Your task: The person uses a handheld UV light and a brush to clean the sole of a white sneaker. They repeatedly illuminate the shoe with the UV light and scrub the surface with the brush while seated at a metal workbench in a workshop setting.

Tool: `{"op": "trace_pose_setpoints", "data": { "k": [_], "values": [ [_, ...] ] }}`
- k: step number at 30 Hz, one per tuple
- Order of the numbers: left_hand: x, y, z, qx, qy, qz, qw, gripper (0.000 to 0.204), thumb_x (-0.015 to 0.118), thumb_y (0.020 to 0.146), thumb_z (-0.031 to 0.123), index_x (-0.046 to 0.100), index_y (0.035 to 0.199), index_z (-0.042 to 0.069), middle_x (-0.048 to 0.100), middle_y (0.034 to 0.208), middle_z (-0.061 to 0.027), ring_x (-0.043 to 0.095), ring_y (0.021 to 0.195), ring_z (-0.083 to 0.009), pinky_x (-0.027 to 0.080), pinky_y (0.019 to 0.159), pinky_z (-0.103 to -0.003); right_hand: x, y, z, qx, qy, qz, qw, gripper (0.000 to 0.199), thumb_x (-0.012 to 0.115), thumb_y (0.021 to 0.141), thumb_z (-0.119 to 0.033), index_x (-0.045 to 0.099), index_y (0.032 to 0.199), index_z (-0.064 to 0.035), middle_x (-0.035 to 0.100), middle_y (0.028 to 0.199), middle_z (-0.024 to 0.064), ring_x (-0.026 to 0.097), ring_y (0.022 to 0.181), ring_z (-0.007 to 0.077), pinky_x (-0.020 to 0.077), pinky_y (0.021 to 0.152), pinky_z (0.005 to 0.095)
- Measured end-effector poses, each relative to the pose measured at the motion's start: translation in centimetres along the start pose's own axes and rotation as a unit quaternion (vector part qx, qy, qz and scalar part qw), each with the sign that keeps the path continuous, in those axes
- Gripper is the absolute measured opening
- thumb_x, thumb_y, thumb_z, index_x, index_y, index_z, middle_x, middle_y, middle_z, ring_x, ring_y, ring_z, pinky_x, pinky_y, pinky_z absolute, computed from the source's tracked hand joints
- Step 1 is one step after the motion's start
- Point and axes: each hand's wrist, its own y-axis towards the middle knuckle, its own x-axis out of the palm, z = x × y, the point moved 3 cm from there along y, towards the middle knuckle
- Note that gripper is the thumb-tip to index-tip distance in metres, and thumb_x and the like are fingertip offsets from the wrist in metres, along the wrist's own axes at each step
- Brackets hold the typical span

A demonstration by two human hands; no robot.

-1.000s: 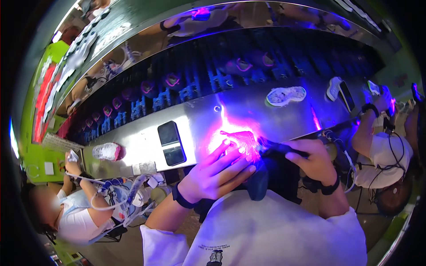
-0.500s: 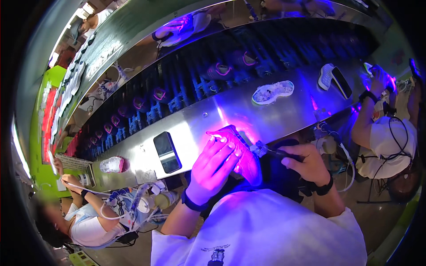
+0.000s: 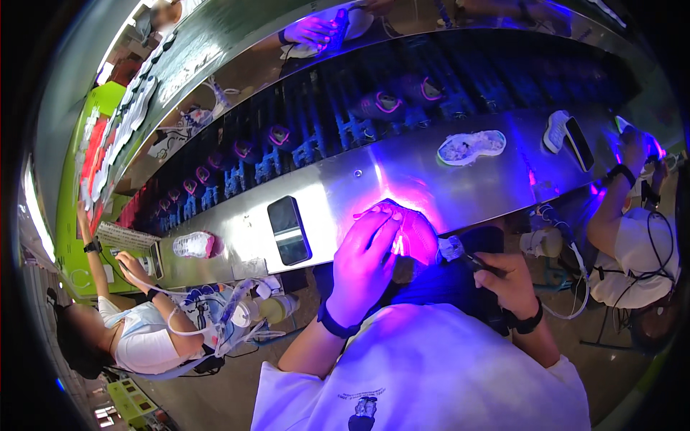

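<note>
Shoe (image 3: 422,235) sits just off centre toward four o'clock, its nine-o'clock side gripped by the left hand (image 3: 363,250), fingers curled; at its four o'clock, the right hand (image 3: 507,280) has fingers wrapped around a brush (image 3: 452,248).

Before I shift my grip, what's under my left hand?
Your left hand is on a pink-lit shoe, which shows to its right; whatever lies directly beneath the hand is covered from view.
</note>
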Motion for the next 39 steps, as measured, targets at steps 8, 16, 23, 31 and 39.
{"op": "trace_pose_setpoints", "data": {
  "k": [8,16,23,31,39],
  "values": [
    [-0.8,-1.1,-2.1,-0.082,0.023,-0.009,0.996,0.055,0.078,0.069,-0.002,0.071,0.122,0.010,0.070,0.119,-0.0120,0.070,0.107,-0.0320,0.059,0.090,-0.039,2.1,1.4,-2.3,-0.072,-0.222,0.053,0.971,0.032,0.076,0.089,-0.009,0.072,0.119,0.0004,0.061,0.077,0.0053,0.055,0.072,0.0142,0.0443,0.066,0.0303],
    [-2.1,-1.7,-4.6,-0.168,-0.095,-0.096,0.977,0.056,0.082,0.065,0.002,0.074,0.120,0.009,0.072,0.112,-0.0142,0.071,0.100,-0.0326,0.059,0.086,-0.039,2.2,4.3,-5.1,-0.087,-0.316,-0.042,0.944,0.036,0.076,0.086,-0.008,0.073,0.121,-0.0029,0.062,0.077,0.0081,0.059,0.069,0.0176,0.0465,0.066,0.0308],
    [-1.4,-1.9,-4.1,-0.201,-0.237,-0.157,0.937,0.061,0.091,0.064,0.009,0.072,0.121,0.001,0.073,0.113,-0.0155,0.071,0.103,-0.0264,0.054,0.095,-0.037,1.2,4.2,-2.5,0.020,-0.163,-0.022,0.986,0.031,0.074,0.092,-0.009,0.072,0.121,0.0004,0.068,0.086,0.0017,0.059,0.075,0.0090,0.0484,0.069,0.0262],
    [1.5,-1.9,-2.1,-0.285,-0.367,-0.213,0.859,0.063,0.090,0.068,0.019,0.070,0.124,0.002,0.071,0.097,-0.0117,0.070,0.096,-0.0226,0.054,0.088,-0.038,-0.5,4.7,-3.0,-0.017,-0.112,-0.008,0.994,0.029,0.074,0.093,-0.006,0.073,0.121,0.0003,0.066,0.082,-0.0014,0.058,0.072,0.0069,0.0482,0.066,0.0246],
    [1.7,-0.7,-0.2,-0.308,-0.409,-0.234,0.826,0.050,0.086,0.077,0.009,0.069,0.122,-0.003,0.075,0.107,-0.0070,0.070,0.094,-0.0133,0.055,0.089,-0.030,-3.3,4.5,-2.7,0.002,-0.093,-0.046,0.995,0.033,0.074,0.092,-0.006,0.072,0.124,-0.0003,0.067,0.082,-0.0007,0.059,0.072,0.0072,0.0496,0.067,0.0248]
  ]
}}
